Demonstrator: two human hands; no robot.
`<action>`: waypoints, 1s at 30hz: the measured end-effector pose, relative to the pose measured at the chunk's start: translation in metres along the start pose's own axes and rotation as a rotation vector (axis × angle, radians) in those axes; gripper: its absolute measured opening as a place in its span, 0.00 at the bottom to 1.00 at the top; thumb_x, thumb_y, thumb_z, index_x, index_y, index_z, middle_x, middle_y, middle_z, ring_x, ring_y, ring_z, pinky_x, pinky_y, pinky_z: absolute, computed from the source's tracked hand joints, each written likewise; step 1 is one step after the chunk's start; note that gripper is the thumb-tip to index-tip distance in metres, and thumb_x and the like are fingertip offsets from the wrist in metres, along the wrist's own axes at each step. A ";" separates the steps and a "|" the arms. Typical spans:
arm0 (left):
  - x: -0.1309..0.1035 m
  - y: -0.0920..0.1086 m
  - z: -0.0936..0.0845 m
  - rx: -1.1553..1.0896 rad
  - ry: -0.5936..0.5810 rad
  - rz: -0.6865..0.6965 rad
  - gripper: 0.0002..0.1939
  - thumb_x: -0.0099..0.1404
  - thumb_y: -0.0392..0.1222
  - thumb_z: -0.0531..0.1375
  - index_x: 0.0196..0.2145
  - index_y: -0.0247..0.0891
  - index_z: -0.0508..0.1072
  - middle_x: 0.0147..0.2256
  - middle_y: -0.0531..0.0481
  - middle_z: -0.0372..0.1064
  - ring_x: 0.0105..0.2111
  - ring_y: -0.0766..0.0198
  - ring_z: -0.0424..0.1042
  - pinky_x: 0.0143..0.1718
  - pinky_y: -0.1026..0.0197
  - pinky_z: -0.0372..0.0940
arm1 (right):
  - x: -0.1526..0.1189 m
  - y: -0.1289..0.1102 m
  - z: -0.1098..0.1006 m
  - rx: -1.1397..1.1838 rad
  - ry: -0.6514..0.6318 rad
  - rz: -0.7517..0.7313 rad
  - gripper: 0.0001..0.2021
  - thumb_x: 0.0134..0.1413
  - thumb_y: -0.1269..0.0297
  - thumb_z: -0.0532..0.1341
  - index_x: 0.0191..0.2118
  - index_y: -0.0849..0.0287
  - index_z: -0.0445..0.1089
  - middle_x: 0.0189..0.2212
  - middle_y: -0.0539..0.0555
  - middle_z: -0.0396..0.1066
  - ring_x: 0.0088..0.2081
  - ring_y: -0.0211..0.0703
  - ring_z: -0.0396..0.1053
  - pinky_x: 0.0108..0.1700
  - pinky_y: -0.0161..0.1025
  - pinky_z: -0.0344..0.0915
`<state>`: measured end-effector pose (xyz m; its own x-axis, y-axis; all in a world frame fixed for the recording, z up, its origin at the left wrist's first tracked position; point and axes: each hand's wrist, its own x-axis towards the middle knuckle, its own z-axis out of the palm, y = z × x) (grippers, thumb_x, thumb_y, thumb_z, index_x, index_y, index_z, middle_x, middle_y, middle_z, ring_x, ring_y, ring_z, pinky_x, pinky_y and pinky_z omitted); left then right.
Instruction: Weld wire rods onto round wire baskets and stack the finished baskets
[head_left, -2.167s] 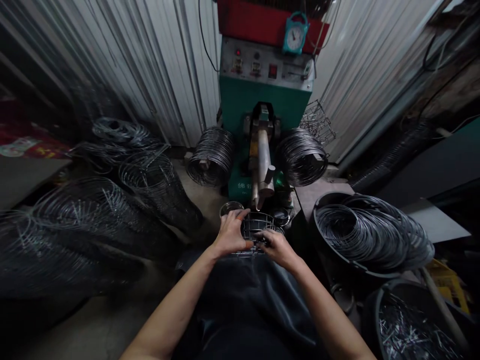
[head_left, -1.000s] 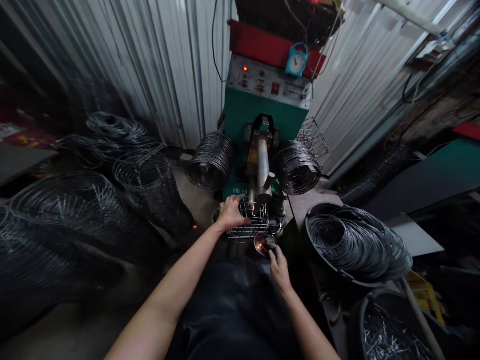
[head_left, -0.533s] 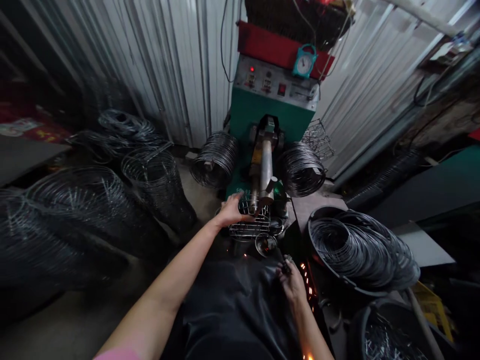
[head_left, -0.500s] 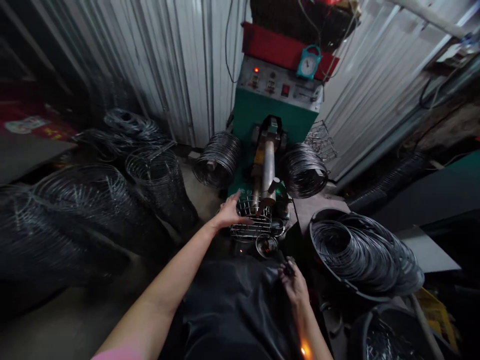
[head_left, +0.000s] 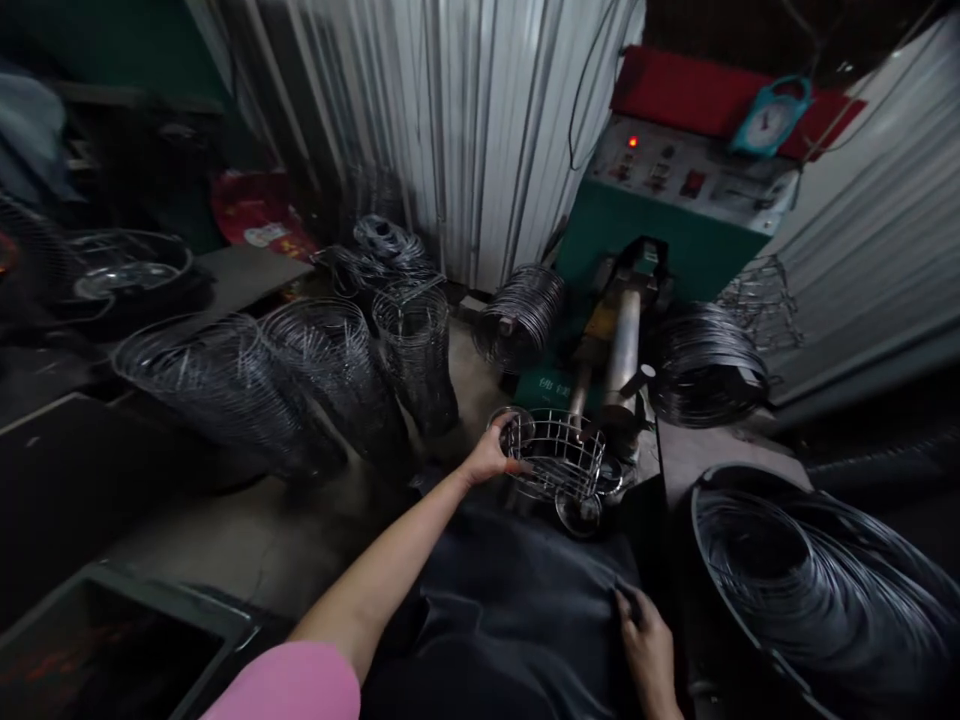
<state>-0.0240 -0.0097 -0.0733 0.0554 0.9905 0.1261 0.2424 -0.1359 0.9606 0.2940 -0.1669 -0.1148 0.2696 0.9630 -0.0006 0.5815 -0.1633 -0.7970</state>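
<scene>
My left hand (head_left: 487, 455) is closed around the left end of a shiny wire basket (head_left: 589, 450), which has a round ring on that side. The basket sits beneath the rods of a green spot welding machine (head_left: 667, 225), with a thin metal rod (head_left: 580, 392) reaching down into it. A small round metal cup (head_left: 579, 512) shows just below the basket. Lower right, my right hand (head_left: 649, 640) has curled fingers beside the black apron (head_left: 517, 600). Something dark is at its fingertips, too unclear to name.
Wire coils (head_left: 525, 310) flank the machine. A tub of wire rings (head_left: 817, 570) stands at right. At left are several tall stacks of wire rings (head_left: 315, 350) and a dark open bin (head_left: 127, 640). A turquoise dial scale (head_left: 766, 122) rests on the machine.
The view has swung left, so the machine appears further right. My left hand, spread over the basket before, now grips its left end. My right hand is lower, further from the basket.
</scene>
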 end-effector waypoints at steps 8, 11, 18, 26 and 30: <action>-0.039 0.060 -0.006 0.491 -0.090 0.180 0.48 0.37 0.44 0.71 0.55 0.40 0.57 0.54 0.42 0.56 0.55 0.50 0.55 0.57 0.50 0.53 | 0.023 -0.134 -0.002 -0.058 -0.301 -0.201 0.15 0.42 0.60 0.61 0.39 0.55 0.67 0.30 0.51 0.73 0.32 0.46 0.71 0.34 0.39 0.65; -0.043 0.083 0.004 0.656 -0.120 0.238 0.48 0.37 0.44 0.70 0.56 0.38 0.56 0.55 0.41 0.55 0.56 0.48 0.53 0.57 0.48 0.50 | 0.038 -0.163 0.014 -0.085 -0.255 -0.213 0.11 0.39 0.64 0.62 0.34 0.56 0.65 0.23 0.46 0.68 0.26 0.40 0.66 0.28 0.34 0.60; -0.053 0.086 0.014 0.700 -0.161 0.230 0.46 0.39 0.47 0.68 0.55 0.41 0.56 0.53 0.43 0.57 0.53 0.48 0.55 0.55 0.48 0.51 | 0.030 -0.160 0.050 0.088 0.023 -0.239 0.04 0.43 0.63 0.57 0.27 0.56 0.62 0.22 0.47 0.66 0.25 0.38 0.64 0.28 0.33 0.59; -0.052 0.085 0.019 0.644 -0.218 0.182 0.45 0.39 0.43 0.68 0.55 0.42 0.56 0.53 0.43 0.57 0.54 0.48 0.55 0.55 0.49 0.53 | 0.022 -0.151 0.044 0.193 -0.154 -0.289 0.10 0.48 0.64 0.54 0.32 0.57 0.72 0.30 0.51 0.74 0.35 0.43 0.70 0.39 0.38 0.65; -0.049 0.086 0.019 0.661 -0.210 0.201 0.44 0.39 0.42 0.67 0.55 0.41 0.57 0.52 0.43 0.57 0.54 0.47 0.56 0.56 0.48 0.54 | 0.026 -0.149 0.042 0.157 -0.182 -0.307 0.11 0.50 0.67 0.53 0.35 0.57 0.73 0.32 0.51 0.74 0.37 0.43 0.71 0.41 0.40 0.66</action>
<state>0.0123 -0.0707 -0.0014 0.3295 0.9285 0.1710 0.7398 -0.3664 0.5643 0.1821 -0.1090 -0.0213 -0.0471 0.9866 0.1564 0.4859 0.1594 -0.8594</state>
